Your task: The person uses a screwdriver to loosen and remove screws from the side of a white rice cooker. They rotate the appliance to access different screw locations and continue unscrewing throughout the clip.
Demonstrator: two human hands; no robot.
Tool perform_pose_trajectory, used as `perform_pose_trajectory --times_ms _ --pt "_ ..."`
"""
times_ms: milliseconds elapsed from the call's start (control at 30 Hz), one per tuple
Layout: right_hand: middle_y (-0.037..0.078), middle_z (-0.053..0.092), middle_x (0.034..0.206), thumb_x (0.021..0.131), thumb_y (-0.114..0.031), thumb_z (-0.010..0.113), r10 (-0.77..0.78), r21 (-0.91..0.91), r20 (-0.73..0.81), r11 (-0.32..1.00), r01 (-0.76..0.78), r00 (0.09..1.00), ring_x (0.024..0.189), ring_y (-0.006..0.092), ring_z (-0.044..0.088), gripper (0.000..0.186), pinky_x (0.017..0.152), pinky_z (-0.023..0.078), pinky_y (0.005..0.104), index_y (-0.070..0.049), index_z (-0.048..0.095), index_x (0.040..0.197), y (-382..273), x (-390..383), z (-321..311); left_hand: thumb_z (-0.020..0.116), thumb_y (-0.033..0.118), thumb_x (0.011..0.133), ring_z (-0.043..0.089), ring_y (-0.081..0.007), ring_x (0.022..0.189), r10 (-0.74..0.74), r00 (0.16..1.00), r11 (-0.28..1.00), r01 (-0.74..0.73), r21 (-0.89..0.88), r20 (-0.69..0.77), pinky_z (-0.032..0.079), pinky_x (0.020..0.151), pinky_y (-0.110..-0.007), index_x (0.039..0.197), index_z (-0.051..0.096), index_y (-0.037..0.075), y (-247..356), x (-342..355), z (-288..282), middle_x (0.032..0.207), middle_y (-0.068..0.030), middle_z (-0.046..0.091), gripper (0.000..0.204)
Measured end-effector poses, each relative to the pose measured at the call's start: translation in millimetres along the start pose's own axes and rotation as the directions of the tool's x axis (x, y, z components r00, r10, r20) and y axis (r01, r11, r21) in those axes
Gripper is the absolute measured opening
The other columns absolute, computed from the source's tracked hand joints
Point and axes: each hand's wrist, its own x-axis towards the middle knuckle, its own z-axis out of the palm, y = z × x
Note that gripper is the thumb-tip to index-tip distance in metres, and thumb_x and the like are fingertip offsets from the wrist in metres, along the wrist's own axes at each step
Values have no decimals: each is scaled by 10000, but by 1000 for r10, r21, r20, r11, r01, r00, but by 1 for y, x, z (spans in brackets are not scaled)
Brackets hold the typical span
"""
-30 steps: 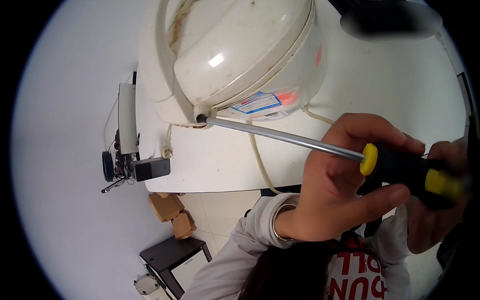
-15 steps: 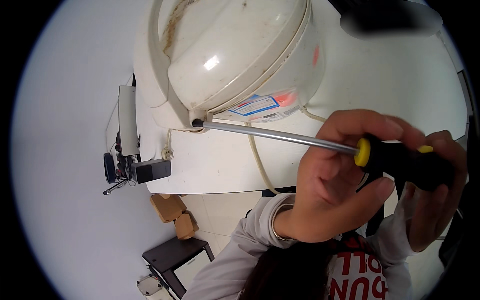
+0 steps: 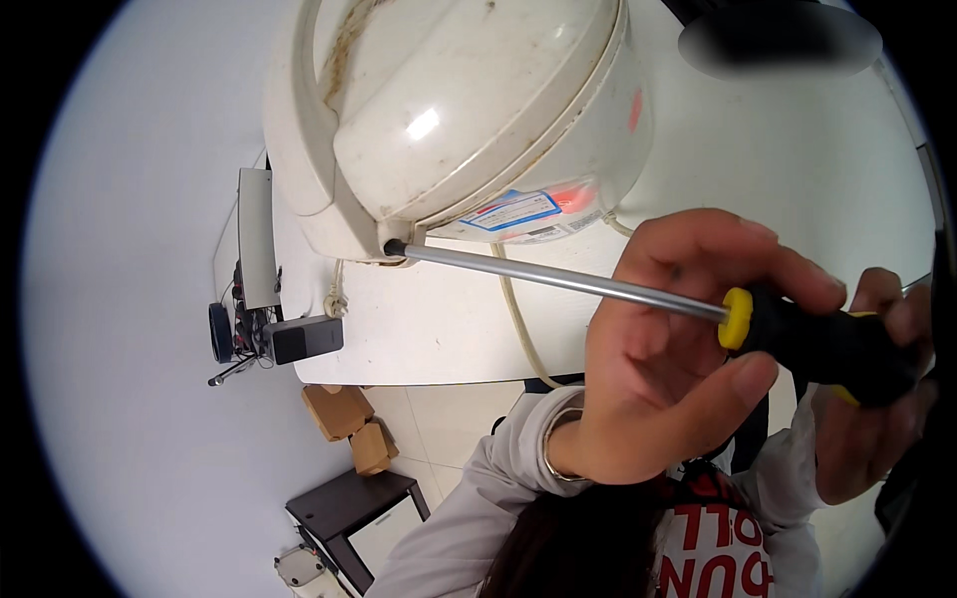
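A cream-white rounded appliance [image 3: 478, 120] with a carrying handle, brownish grime and stickers fills the upper middle of the table [image 3: 778, 169]. A long screwdriver [image 3: 558, 282] with a black and yellow grip has its tip in a recess at the appliance's lower left corner, by the handle's end. My left hand [image 3: 658, 369] is closed round the front of the grip, thumb below and fingers above. My right hand [image 3: 862, 429], blurred and partly in shadow at the right edge, holds the back of the grip. A pale cord [image 3: 523, 334] runs beneath the shaft to the table's edge.
At the left, beside a white wall, are a pale panel [image 3: 257, 234], tangled cables and a dark grey box [image 3: 304, 339]. Cardboard boxes [image 3: 337, 409] lie on the tiled floor near a dark side table [image 3: 349, 503]. A dark object [image 3: 778, 35] sits at the top right.
The appliance's corner and screwdriver tip have shifted slightly left and down. My left hand has moved a little left and up. My right fingers have shifted on the grip, which has turned.
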Motion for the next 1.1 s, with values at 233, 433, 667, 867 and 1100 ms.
perform_pose_trajectory --times_ms 233,433,667,867,1100 --pt "190 346 1238 809 -299 613 -487 -131 -178 873 470 855 946 200 496 409 693 522 245 -173 447 1160 35 -13 0 401 -21 747 511 -295 1031 96 992 991 -87 -100 88 353 959 -420 1111 366 -25 -10 1 8 1056 -227 511 366" --pt "235 375 1208 826 -409 565 -192 97 -135 974 206 972 885 215 518 545 688 502 276 -169 338 1260 3 12 15 404 177 860 523 -303 946 53 996 990 -43 -135 71 379 890 -405 1001 425 -1 -8 3 5 875 -155 531 228" --pt "157 507 940 883 -443 430 94 31 -92 995 -91 991 705 116 500 539 510 382 172 40 452 1122 1 -4 11 330 396 928 518 -310 973 -9 993 987 27 -156 116 390 860 -401 982 434 1 -7 5 -3 863 -142 525 412" --pt "212 527 940 837 -321 549 176 167 -70 972 -163 982 808 214 559 386 653 470 263 31 532 994 1 7 16 396 337 888 502 -317 1033 98 990 933 -57 355 -98 370 919 -425 1128 421 -33 8 0 -10 1048 -202 523 441" --pt "189 529 950 798 -304 603 200 328 -59 929 -170 978 808 195 567 375 672 486 261 12 527 986 22 7 24 430 233 879 531 -178 705 430 884 219 95 971 -184 426 660 -275 929 500 -42 58 -51 -30 816 -154 543 289"
